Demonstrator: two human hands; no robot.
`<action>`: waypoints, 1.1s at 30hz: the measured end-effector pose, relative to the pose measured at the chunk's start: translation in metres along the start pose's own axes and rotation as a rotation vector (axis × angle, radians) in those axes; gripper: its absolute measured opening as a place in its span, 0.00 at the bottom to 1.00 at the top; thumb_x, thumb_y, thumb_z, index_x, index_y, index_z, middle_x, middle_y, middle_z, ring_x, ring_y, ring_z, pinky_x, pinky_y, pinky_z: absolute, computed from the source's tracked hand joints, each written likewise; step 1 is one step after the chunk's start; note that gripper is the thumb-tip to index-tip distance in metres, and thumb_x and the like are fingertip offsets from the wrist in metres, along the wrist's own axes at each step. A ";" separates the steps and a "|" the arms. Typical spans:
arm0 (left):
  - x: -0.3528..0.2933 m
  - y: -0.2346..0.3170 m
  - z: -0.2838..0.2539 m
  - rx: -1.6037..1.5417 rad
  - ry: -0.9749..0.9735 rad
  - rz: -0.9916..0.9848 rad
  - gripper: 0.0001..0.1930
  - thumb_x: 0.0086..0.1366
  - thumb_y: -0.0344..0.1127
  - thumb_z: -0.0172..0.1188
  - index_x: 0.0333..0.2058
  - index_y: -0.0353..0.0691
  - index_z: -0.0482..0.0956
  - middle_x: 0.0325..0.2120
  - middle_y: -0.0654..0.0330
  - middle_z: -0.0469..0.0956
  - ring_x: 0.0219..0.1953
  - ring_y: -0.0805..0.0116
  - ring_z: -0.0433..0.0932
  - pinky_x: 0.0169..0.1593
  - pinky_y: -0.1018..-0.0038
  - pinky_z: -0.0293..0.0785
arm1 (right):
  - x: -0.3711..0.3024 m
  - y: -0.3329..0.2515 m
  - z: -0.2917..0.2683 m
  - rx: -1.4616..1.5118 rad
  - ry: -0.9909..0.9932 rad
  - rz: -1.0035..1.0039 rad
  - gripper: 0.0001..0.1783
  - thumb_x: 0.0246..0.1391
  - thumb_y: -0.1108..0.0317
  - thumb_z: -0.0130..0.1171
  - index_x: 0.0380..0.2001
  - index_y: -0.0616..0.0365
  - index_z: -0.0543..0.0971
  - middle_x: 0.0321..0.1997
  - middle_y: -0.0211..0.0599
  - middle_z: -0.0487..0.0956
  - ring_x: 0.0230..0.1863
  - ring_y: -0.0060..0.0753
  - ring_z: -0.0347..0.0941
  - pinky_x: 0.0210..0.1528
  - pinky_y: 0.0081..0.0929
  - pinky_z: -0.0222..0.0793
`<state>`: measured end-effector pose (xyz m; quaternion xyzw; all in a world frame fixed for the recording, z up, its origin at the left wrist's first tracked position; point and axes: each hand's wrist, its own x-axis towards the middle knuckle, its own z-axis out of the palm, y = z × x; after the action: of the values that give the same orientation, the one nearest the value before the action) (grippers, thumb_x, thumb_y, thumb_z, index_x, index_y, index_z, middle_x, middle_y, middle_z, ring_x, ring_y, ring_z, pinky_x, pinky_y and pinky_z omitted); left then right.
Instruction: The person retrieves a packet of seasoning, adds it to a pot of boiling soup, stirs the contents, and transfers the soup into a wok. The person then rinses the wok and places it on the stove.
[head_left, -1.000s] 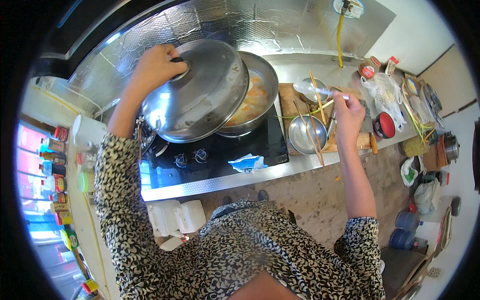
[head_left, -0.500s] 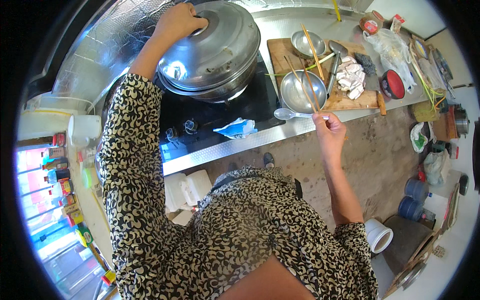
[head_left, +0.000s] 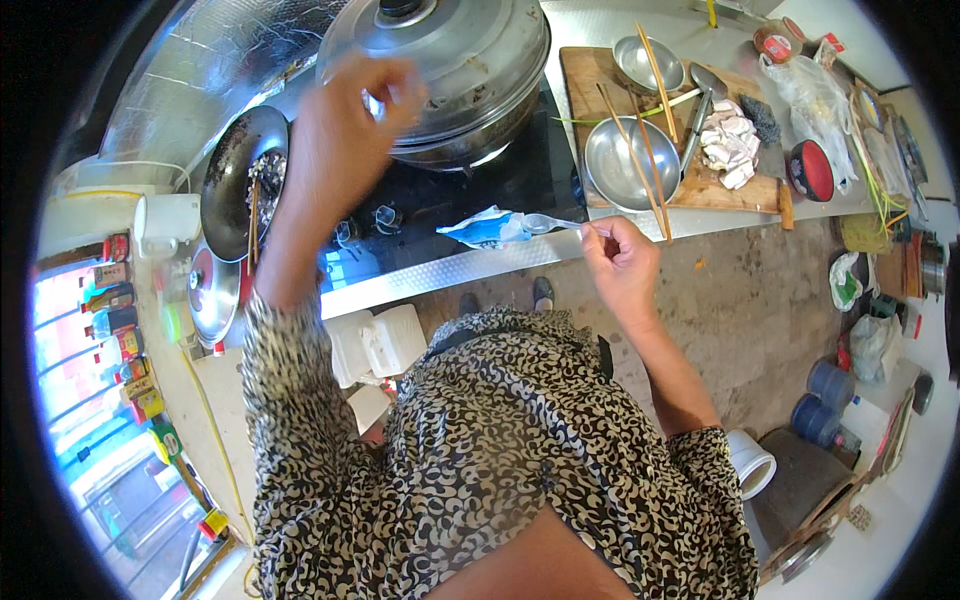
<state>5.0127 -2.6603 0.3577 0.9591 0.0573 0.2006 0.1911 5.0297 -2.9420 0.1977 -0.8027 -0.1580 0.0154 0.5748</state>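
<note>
Plastic spoon: translucent, held almost level, its bowl toward left, slightly right of the frame's centre.
Packet: blue and white, crumpled, just beside the spoon's bowl.
Pot lid: grey metal, domed, covering the pot, upper centre.

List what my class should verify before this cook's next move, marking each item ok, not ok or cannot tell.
1. Lid seated on the pot: ok.
2. Left grip off the black knob: ok.
3. Spoon held in the right grip: ok.
4. Spoon inside the blue packet: cannot tell; they meet or overlap in this view.
5. Chopsticks wholly within the steel bowl: not ok; they stick out past its rim.
</note>
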 end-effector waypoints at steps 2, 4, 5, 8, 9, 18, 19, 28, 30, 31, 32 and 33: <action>-0.046 0.006 0.011 -0.172 -0.179 -0.062 0.13 0.56 0.33 0.68 0.39 0.36 0.81 0.31 0.61 0.79 0.31 0.74 0.77 0.31 0.76 0.72 | -0.001 -0.004 0.005 -0.069 -0.027 -0.120 0.05 0.50 0.72 0.66 0.26 0.59 0.79 0.19 0.33 0.76 0.18 0.24 0.70 0.22 0.24 0.67; -0.081 -0.003 0.034 -0.080 -0.288 -0.055 0.15 0.54 0.34 0.68 0.40 0.37 0.81 0.36 0.56 0.78 0.35 0.65 0.79 0.33 0.73 0.74 | 0.000 -0.005 0.010 -0.129 -0.058 -0.243 0.05 0.47 0.73 0.66 0.25 0.58 0.78 0.20 0.34 0.76 0.19 0.30 0.72 0.23 0.26 0.68; -0.095 -0.006 0.047 -0.007 -0.265 -0.044 0.14 0.54 0.34 0.68 0.40 0.37 0.82 0.36 0.55 0.78 0.36 0.61 0.79 0.35 0.71 0.75 | 0.001 -0.002 0.014 -0.154 -0.075 -0.304 0.05 0.46 0.73 0.66 0.25 0.58 0.78 0.20 0.34 0.76 0.20 0.32 0.73 0.23 0.27 0.69; -0.120 -0.016 0.085 0.062 -0.278 -0.067 0.11 0.56 0.34 0.66 0.37 0.37 0.82 0.35 0.55 0.78 0.37 0.57 0.79 0.38 0.67 0.76 | 0.002 0.008 0.026 -0.299 -0.115 -0.506 0.06 0.44 0.71 0.66 0.25 0.55 0.77 0.23 0.33 0.76 0.23 0.36 0.75 0.24 0.31 0.70; -0.125 -0.020 0.093 0.061 -0.296 -0.086 0.10 0.56 0.34 0.65 0.37 0.37 0.82 0.35 0.55 0.77 0.38 0.56 0.79 0.38 0.66 0.76 | 0.002 0.009 0.029 -0.364 -0.122 -0.569 0.07 0.44 0.71 0.66 0.25 0.54 0.77 0.23 0.32 0.76 0.23 0.36 0.75 0.24 0.31 0.71; -0.144 -0.032 0.119 0.089 -0.110 -0.019 0.04 0.57 0.32 0.60 0.30 0.40 0.79 0.31 0.58 0.76 0.37 0.56 0.77 0.37 0.64 0.76 | -0.011 0.037 0.070 -0.527 -0.170 -0.623 0.07 0.43 0.69 0.65 0.25 0.54 0.76 0.23 0.33 0.75 0.24 0.37 0.75 0.24 0.33 0.71; -0.140 -0.029 0.114 0.053 -0.105 -0.047 0.04 0.57 0.33 0.61 0.31 0.40 0.79 0.32 0.57 0.76 0.38 0.56 0.77 0.37 0.63 0.76 | -0.012 0.037 0.073 -0.509 -0.159 -0.601 0.06 0.44 0.69 0.65 0.24 0.54 0.77 0.23 0.34 0.75 0.24 0.37 0.76 0.25 0.34 0.72; -0.143 -0.026 0.115 -0.049 -0.147 -0.073 0.07 0.54 0.34 0.66 0.31 0.41 0.82 0.33 0.57 0.76 0.38 0.56 0.78 0.38 0.63 0.76 | -0.010 0.043 0.081 -0.394 -0.163 -0.318 0.06 0.47 0.69 0.63 0.21 0.55 0.77 0.23 0.39 0.79 0.25 0.43 0.77 0.26 0.38 0.72; -0.141 -0.025 0.117 -0.062 -0.141 -0.103 0.05 0.54 0.31 0.65 0.31 0.40 0.82 0.33 0.58 0.77 0.37 0.57 0.79 0.38 0.65 0.77 | -0.007 0.042 0.075 -0.331 -0.139 -0.213 0.08 0.48 0.68 0.64 0.20 0.57 0.77 0.21 0.41 0.79 0.23 0.43 0.77 0.26 0.38 0.71; -0.140 -0.023 0.116 -0.060 -0.152 -0.112 0.05 0.54 0.30 0.65 0.31 0.40 0.82 0.33 0.58 0.77 0.37 0.57 0.78 0.38 0.65 0.76 | -0.007 0.039 0.071 -0.311 -0.119 -0.141 0.08 0.48 0.67 0.64 0.20 0.57 0.77 0.20 0.41 0.79 0.22 0.43 0.77 0.26 0.37 0.71; -0.138 -0.023 0.116 -0.051 -0.162 -0.118 0.05 0.54 0.29 0.65 0.31 0.39 0.82 0.33 0.58 0.77 0.37 0.57 0.78 0.38 0.66 0.76 | -0.006 0.037 0.069 -0.283 -0.094 -0.073 0.08 0.49 0.66 0.64 0.21 0.57 0.78 0.19 0.40 0.79 0.21 0.43 0.76 0.25 0.36 0.71; -0.137 -0.023 0.117 -0.057 -0.155 -0.101 0.05 0.54 0.29 0.65 0.31 0.39 0.81 0.33 0.58 0.77 0.37 0.57 0.78 0.38 0.66 0.76 | -0.004 0.036 0.065 -0.262 -0.074 -0.018 0.09 0.49 0.66 0.64 0.21 0.58 0.78 0.19 0.40 0.78 0.20 0.42 0.76 0.25 0.35 0.70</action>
<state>4.9346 -2.7048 0.1997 0.9618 0.0851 0.1175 0.2320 5.0210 -2.8942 0.1413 -0.8685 -0.1867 0.0189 0.4589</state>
